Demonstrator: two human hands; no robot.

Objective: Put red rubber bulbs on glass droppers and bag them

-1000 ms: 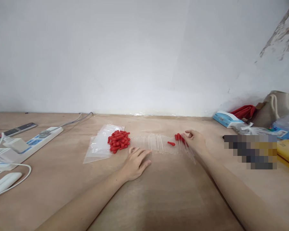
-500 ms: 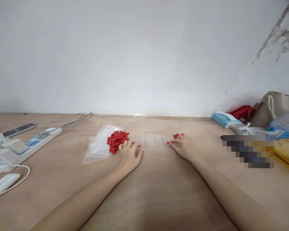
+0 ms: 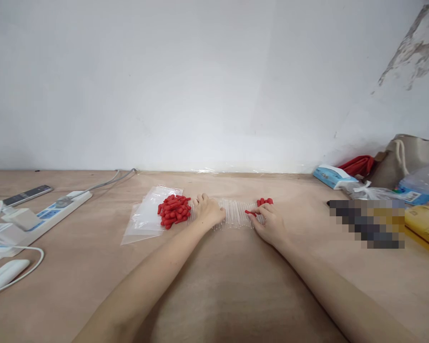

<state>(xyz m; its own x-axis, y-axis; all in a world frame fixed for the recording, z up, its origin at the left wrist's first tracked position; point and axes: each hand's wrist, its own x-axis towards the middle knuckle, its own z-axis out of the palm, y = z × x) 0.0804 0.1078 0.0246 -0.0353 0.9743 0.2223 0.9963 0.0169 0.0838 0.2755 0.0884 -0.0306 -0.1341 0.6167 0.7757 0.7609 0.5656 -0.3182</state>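
A row of clear, thin tubes (image 3: 236, 213) lies side by side on the table in front of me. My left hand (image 3: 208, 212) rests over the left part of the row, its thumb apart from its fingers and nothing visible in it. At the row's right end, my right hand (image 3: 270, 224) pinches one small red rubber bulb (image 3: 250, 213) between thumb and fingers. Whether a tube is inserted in that bulb is too small to tell. Just beyond the right hand sit several more red bulbs (image 3: 264, 202). A larger pile of red bulbs (image 3: 174, 209) lies left of the tubes.
Flat plastic zip bags (image 3: 143, 219) lie under and beside the pile. Farther left are a power strip (image 3: 60, 214) with plugs and cables, and a remote control (image 3: 19, 198). On the right stand a blue tissue box (image 3: 334, 177), a yellow packet (image 3: 425, 224) and a plastic bottle (image 3: 423, 181).
My left hand has moved right, from beside the red pile onto the tubes. My right hand still pinches a red bulb and has turned slightly, uncovering more of the bulbs behind it.
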